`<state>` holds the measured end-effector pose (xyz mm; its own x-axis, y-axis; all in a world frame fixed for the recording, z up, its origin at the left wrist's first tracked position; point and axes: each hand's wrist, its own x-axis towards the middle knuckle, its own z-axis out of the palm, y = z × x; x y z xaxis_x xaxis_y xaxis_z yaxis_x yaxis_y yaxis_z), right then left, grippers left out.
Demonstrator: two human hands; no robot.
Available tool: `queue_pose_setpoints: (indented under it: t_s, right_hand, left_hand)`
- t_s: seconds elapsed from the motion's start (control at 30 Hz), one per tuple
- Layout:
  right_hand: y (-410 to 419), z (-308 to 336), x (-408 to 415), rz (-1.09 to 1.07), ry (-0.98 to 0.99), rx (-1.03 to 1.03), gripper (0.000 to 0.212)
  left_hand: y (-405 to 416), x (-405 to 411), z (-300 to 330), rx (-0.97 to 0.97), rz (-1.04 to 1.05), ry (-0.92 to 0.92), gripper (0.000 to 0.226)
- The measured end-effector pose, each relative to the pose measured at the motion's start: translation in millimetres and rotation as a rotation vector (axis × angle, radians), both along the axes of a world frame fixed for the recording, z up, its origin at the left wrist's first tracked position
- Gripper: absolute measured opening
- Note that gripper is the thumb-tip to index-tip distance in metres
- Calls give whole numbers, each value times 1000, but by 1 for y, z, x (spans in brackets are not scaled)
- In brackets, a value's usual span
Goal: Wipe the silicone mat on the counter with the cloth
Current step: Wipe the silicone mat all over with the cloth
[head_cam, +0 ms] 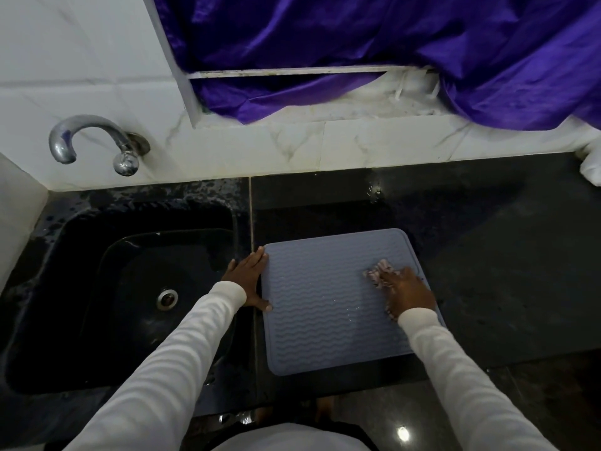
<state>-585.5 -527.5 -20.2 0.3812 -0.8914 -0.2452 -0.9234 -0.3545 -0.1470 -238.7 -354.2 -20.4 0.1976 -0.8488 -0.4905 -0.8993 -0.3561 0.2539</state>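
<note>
Mat (325, 304) is the thing to clean, and it lies flat on the dark counter (487, 255), just beside the black sink (130, 288). It is grey-blue with wavy lines all over it, and a few little shiny wet spots show near its middle. The left hand (248, 281) lies flat along the mat's left edge, with straight fingers pressing down and the thumb on the mat, so it holds nothing and just keeps the mat from sliding. The right hand (405, 291) is on the right side of the mat and presses down on a small bunched-up cloth (375, 273). The cloth pokes out from under the fingers, which bend over it. It looks like the wiping step is going on right now, with the cloth working on the right part. I think most of the mat is not wiped yet, because the wet spots in the middle are there to see. The next move should be to slide the cloth across to the left and down toward the near edge, pushing firmly so it gets into the wavy grooves. The left hand should stay pressed down so the mat does not slip toward the sink. A silver tap (94, 143) sticks out of the white wall above the sink, and a purple sheet (390, 53) hangs over the back ledge.
</note>
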Motion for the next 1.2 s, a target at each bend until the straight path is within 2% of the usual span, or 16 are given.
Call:
queue_pose_setpoints:
  t_s: [0.13,0.4,0.53,0.63,0.7,0.77,0.83,0.9,1.0,1.1,1.2]
  right_hand:
    - [-26,1,-32,-192,8,-37,37]
    - [-18,7,-25,-296,-115,-45,42]
    - [5,24,12,-179,-230,-70,36]
    - [52,28,61,8,-360,77,37]
    - [94,26,98,158,-348,103,38]
    - [133,20,129,292,-287,134,47]
    - [153,1,142,374,-188,166,71]
    - [155,-9,140,384,-144,160,89]
    - [141,-5,128,397,-120,148,92]
    - [116,-4,98,352,-71,85,83]
    - [78,-12,53,208,-69,31,61]
  left_hand:
    - [0,0,0,2,2,-2,137]
    - [3,-3,-2,-42,-33,-58,128]
    - [4,-2,-4,-56,-32,-61,126]
    - [3,-2,-5,-67,-45,-62,125]
    - [5,-2,-4,-72,-39,-56,124]
    - [7,-3,-2,-81,-35,-59,121]
    - [9,-5,0,-76,-40,-66,118]
    - [10,-7,0,-71,-34,-63,117]
    - [8,-6,-1,-51,-25,-50,118]
    - [9,-3,-4,-56,-22,-29,118]
    - [10,-3,-6,-62,-16,-18,118]
